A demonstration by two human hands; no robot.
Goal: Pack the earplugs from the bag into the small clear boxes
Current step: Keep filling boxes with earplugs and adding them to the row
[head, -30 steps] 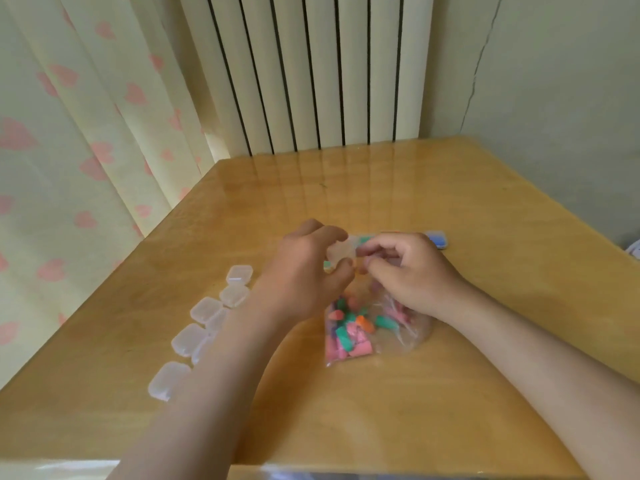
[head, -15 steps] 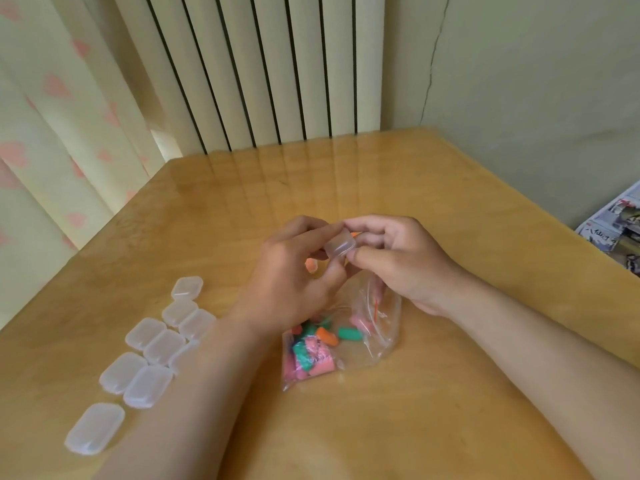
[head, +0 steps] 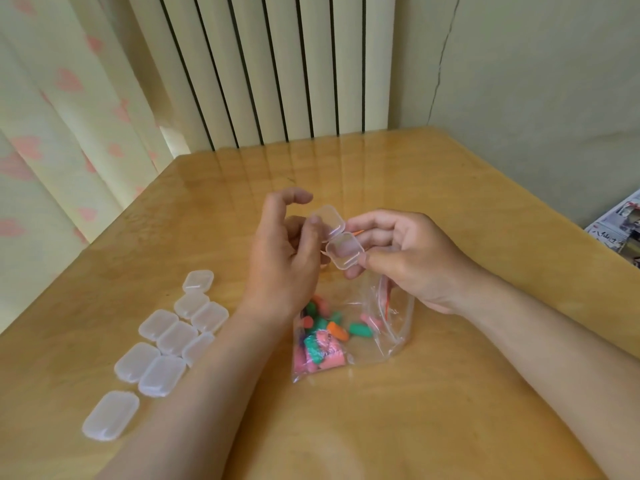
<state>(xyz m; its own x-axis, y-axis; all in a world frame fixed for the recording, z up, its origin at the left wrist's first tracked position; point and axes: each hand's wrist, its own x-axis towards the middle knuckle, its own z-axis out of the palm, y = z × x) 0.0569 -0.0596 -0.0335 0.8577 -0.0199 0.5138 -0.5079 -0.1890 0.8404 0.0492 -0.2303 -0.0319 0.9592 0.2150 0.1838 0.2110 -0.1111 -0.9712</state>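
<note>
A small clear box [head: 337, 241] is held above the table with its hinged lid swung open; nothing shows inside it. My right hand [head: 405, 252] pinches the box's base, and a sliver of orange earplug [head: 355, 232] shows between its fingers. My left hand [head: 284, 252] touches the lid with its thumb, the other fingers spread. Below both hands lies a clear zip bag [head: 377, 327] holding several pink, green and orange earplugs [head: 323, 339].
Several shut clear boxes [head: 166, 344] lie in a loose cluster at the left of the wooden table [head: 450, 393]. A radiator and a curtain stand behind the table. Printed papers [head: 623, 226] lie at the far right edge.
The small box was shut between both hands; its lid has now swung open. The camera view shifted slightly.
</note>
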